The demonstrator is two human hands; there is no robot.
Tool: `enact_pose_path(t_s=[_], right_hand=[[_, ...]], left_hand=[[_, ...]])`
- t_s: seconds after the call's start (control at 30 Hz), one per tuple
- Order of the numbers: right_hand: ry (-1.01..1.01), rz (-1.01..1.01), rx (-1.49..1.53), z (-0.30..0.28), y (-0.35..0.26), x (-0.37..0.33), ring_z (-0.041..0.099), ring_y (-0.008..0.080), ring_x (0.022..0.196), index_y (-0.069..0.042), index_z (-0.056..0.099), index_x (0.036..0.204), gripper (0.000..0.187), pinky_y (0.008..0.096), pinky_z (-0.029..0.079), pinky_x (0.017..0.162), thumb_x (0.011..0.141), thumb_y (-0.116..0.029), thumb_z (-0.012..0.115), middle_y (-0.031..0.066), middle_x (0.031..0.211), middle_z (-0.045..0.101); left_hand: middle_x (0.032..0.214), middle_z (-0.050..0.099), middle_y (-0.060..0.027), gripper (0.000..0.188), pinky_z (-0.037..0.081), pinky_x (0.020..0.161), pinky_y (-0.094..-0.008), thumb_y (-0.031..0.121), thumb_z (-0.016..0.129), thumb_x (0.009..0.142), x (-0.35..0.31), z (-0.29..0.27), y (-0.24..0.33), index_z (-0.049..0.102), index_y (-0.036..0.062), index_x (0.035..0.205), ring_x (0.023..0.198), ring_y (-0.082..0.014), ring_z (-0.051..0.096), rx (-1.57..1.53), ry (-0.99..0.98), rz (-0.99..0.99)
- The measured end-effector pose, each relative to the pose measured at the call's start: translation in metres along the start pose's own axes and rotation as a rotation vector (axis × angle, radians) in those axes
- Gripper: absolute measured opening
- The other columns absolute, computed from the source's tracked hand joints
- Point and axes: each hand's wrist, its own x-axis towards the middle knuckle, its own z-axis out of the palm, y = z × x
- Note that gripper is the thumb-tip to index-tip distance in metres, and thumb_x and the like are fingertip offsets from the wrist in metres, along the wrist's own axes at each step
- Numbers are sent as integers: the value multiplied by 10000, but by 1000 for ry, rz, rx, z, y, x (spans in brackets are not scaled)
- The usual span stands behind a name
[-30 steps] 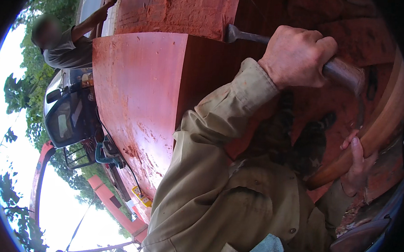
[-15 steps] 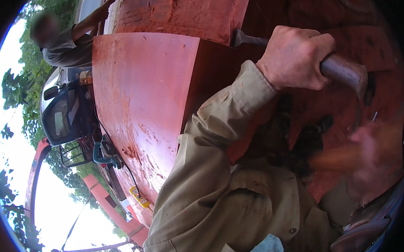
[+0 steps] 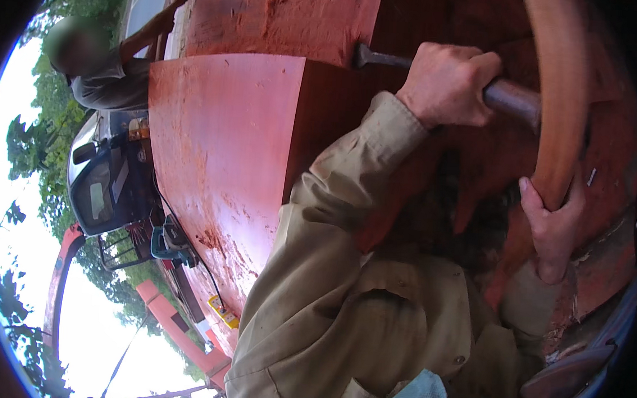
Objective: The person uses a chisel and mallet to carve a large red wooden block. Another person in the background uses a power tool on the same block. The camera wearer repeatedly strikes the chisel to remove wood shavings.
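My left hand (image 3: 450, 83) is wrapped round the handle of a chisel (image 3: 514, 99), at the upper right. The flat metal blade of the chisel points left, its tip at the edge of a rough red timber block (image 3: 277, 24). My right hand (image 3: 553, 224) grips a long wooden mallet (image 3: 563, 89), smooth and light brown, which rises past the butt end of the chisel handle. It looks bent by the lens, and whether it touches the handle I cannot tell. Below the blade lies a smoother reddish timber (image 3: 224, 136) with a squared end.
Another person (image 3: 101, 79) leans at the far end of the timber, an arm stretched to it. A teal power tool (image 3: 168, 241) and a yellow power strip (image 3: 222, 313) with a black cord lie along the left edge. A dark vehicle (image 3: 103, 188) stands behind.
The mallet has swung up from low beside my body, where it was blurred, to beside the chisel's butt. My left hand and the chisel appear slightly further left.
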Motion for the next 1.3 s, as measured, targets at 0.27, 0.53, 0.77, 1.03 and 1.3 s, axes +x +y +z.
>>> enact_pose_path(t_s=[0.27, 0.53, 0.77, 1.03, 1.3], right_hand=[[-2, -519, 236, -35, 3, 29, 694, 243, 1007, -8, 643, 1251, 440, 374, 542, 893, 959, -328, 715, 160, 1110, 700], [69, 394, 693, -15, -32, 2, 606, 182, 824, 15, 564, 1307, 455, 354, 510, 879, 923, -148, 745, 92, 1003, 628], [-149, 269, 301, 17, -3, -14, 632, 164, 842, -3, 623, 1216, 346, 358, 536, 787, 918, -98, 771, 62, 960, 649], [121, 565, 749, -27, 2, -52, 630, 184, 825, 29, 626, 1160, 299, 344, 530, 785, 963, -172, 728, 102, 924, 642], [150, 674, 694, -16, 17, -89, 599, 173, 802, 44, 589, 1196, 273, 331, 502, 761, 987, -110, 671, 94, 905, 621]], left_hand=[[711, 680, -72, 249, 563, 573, -452, 271, 789, 635, -1, -2, -5, 645, 143, 792, 684, -310, 722, 14, 9, 20], [699, 670, -79, 253, 558, 568, -451, 283, 797, 647, -4, -9, -4, 629, 137, 769, 674, -319, 714, 22, -35, 2], [715, 674, -90, 250, 563, 580, -469, 299, 793, 671, -18, -1, -21, 632, 137, 772, 677, -328, 711, 11, -59, 25], [772, 689, -101, 316, 593, 625, -424, 183, 846, 595, 14, -16, 20, 639, 108, 822, 702, -331, 716, 69, 83, -82], [676, 618, -35, 290, 542, 517, -425, 241, 815, 598, 0, 28, 65, 618, 156, 793, 635, -273, 700, -76, -56, 176]])
